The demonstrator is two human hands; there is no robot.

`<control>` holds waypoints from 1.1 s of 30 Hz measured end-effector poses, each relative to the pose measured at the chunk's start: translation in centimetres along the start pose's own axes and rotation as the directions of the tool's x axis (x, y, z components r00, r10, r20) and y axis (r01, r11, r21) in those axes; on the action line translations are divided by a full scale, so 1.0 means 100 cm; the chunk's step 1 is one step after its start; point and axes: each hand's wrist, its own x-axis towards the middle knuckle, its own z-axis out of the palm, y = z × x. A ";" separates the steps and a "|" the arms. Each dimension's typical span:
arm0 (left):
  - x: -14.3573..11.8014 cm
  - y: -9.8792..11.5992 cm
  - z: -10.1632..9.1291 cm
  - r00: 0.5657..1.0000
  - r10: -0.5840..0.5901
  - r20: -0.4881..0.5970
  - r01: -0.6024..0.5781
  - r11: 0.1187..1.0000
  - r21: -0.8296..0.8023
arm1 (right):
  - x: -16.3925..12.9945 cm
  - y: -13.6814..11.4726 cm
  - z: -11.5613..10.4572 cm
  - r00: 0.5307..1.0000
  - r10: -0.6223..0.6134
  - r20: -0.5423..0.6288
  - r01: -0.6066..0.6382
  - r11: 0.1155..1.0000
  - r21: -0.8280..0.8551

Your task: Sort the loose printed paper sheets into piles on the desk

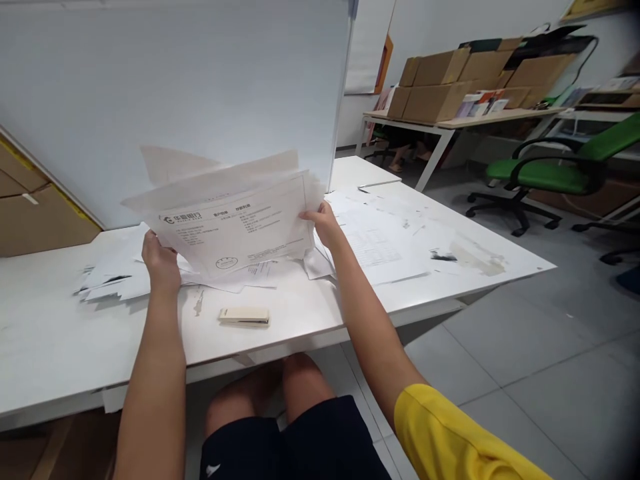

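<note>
I hold a sheaf of printed white papers (235, 223) upright above the white table (60, 333). My left hand (159, 261) grips the sheaf's lower left edge, and my right hand (325, 223) grips its right edge. The front sheet carries a logo, printed lines and a round stamp. A small beige stapler (244, 316) lies flat on the table just in front of the sheaf, between my arms.
Loose papers (113, 277) lie piled at the left and more sheets (385, 243) spread to the right. A white partition (200, 80) stands behind the table. Cardboard boxes (450, 83) on a far desk, a green office chair (550, 170) and grey floor tiles lie to the right.
</note>
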 end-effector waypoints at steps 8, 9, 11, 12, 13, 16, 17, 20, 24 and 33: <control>-0.003 0.003 -0.009 0.978 0.206 -0.026 -0.185 0.924 0.335 | -0.005 0.003 0.014 0.984 -0.142 -0.112 0.140 0.990 -0.024; -0.004 0.004 -0.008 0.982 0.188 -0.035 -0.167 0.934 0.316 | -0.006 0.003 0.015 0.982 -0.144 -0.119 0.143 0.990 -0.016; -0.006 0.006 -0.005 0.986 0.154 -0.061 -0.130 0.948 0.291 | -0.007 0.002 0.016 0.981 -0.147 -0.124 0.148 0.989 0.000; -0.006 0.008 -0.004 0.987 0.145 -0.074 -0.117 0.948 0.296 | -0.008 0.002 0.017 0.981 -0.148 -0.123 0.150 0.989 0.004; -0.007 0.009 -0.003 0.987 0.141 -0.083 -0.109 0.945 0.309 | -0.009 0.001 0.017 0.981 -0.151 -0.123 0.152 0.988 0.004; -0.009 0.012 -0.002 0.984 0.159 -0.085 -0.115 0.916 0.385 | -0.010 -0.002 0.018 0.977 -0.161 -0.138 0.160 0.987 -0.018; -0.010 0.014 -0.002 0.981 0.174 -0.087 -0.125 0.905 0.406 | -0.010 -0.002 0.018 0.975 -0.168 -0.145 0.165 0.986 -0.028; -0.012 0.019 0.000 0.970 0.217 -0.110 -0.156 0.901 0.405 | -0.011 -0.004 0.019 0.971 -0.186 -0.152 0.180 0.982 -0.052; -0.015 0.025 0.005 0.969 0.198 -0.147 -0.137 0.928 0.347 | -0.013 -0.004 0.019 0.970 -0.197 -0.141 0.193 0.980 -0.045; -0.019 0.030 0.006 0.960 0.266 -0.081 -0.213 0.890 0.404 | -0.020 -0.013 0.020 0.968 -0.236 -0.086 0.225 0.967 -0.117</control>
